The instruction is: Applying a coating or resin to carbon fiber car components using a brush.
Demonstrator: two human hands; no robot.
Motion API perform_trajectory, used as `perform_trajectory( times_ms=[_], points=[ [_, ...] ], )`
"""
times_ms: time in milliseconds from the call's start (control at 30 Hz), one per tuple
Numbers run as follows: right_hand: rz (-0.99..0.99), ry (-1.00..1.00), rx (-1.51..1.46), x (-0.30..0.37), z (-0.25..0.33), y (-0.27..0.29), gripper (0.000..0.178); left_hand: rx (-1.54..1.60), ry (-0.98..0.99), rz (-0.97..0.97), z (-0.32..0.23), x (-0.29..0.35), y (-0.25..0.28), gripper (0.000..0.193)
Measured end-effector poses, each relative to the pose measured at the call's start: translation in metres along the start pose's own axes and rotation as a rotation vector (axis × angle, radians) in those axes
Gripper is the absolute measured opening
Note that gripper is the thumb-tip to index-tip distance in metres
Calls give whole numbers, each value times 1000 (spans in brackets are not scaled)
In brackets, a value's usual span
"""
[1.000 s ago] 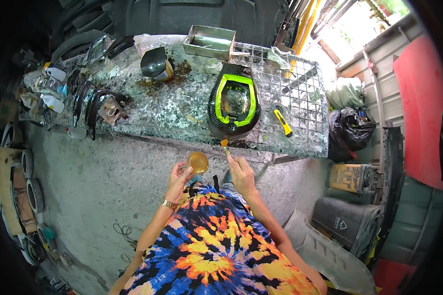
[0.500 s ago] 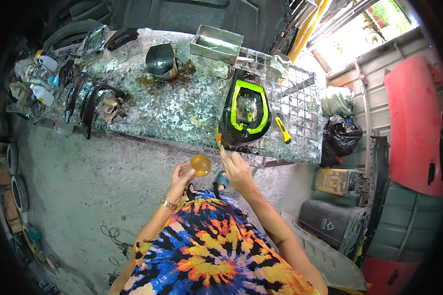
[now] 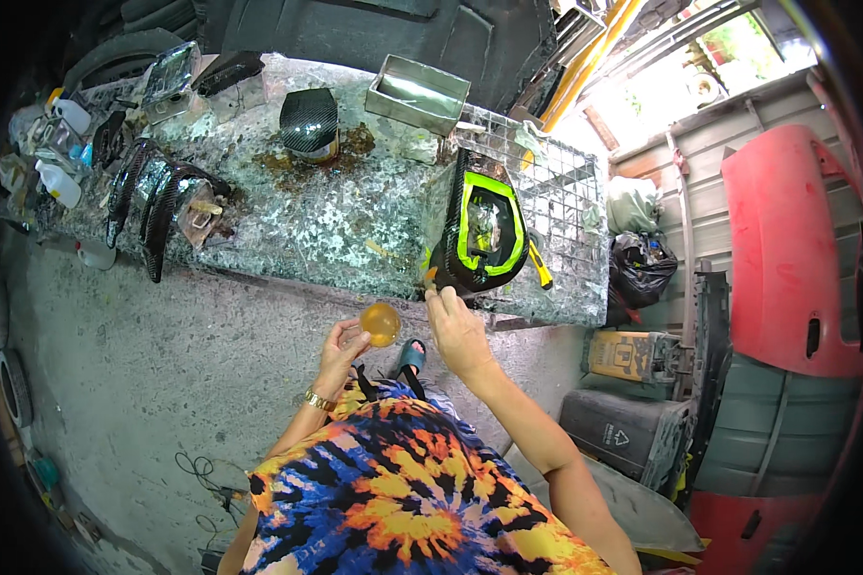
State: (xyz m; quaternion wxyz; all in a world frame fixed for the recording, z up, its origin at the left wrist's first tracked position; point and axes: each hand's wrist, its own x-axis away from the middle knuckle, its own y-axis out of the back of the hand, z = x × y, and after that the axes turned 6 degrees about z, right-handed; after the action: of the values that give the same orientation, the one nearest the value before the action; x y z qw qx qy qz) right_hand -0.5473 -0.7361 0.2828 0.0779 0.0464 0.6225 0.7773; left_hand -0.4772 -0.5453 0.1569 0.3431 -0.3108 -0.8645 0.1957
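My left hand [image 3: 338,353] is closed round a small clear cup of amber liquid [image 3: 381,326], held out in front of the workbench edge. Between the fingers of my right hand [image 3: 461,333] is a small brush [image 3: 431,276]; its orange tip is at the near left side of a glossy black carbon-fibre part [image 3: 479,282]. Whether the bristles touch the part is hard to make out. Bright green tape [image 3: 466,206] rings the part's opening. A yellow utility knife [image 3: 541,266] lies against the part's right side.
The part stands on a stained workbench [image 3: 326,216], partly over a wire grid [image 3: 575,220]. Farther back are a metal tray [image 3: 417,94] and a patterned black piece [image 3: 310,120]. More black parts [image 3: 163,196] and plastic bottles [image 3: 59,182] crowd the left end. A bin [image 3: 623,431] stands right.
My right hand and the brush have come up closer to the part's near left side. The cup stays in my left hand. The whole view has shifted slightly.
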Motion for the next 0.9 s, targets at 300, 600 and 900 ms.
perform_trajectory(
  times_ms=[300,600,900],
  points=[
    [32,-77,58,-11,13,7,34,30,-27,15,3,-7,8,34],
    [97,-50,95,-11,19,17,35,29,-19,44,2,-10,9,37],
    [193,72,234,-22,29,29,29,102,-24,81,9,-9,11,39]
  ],
)
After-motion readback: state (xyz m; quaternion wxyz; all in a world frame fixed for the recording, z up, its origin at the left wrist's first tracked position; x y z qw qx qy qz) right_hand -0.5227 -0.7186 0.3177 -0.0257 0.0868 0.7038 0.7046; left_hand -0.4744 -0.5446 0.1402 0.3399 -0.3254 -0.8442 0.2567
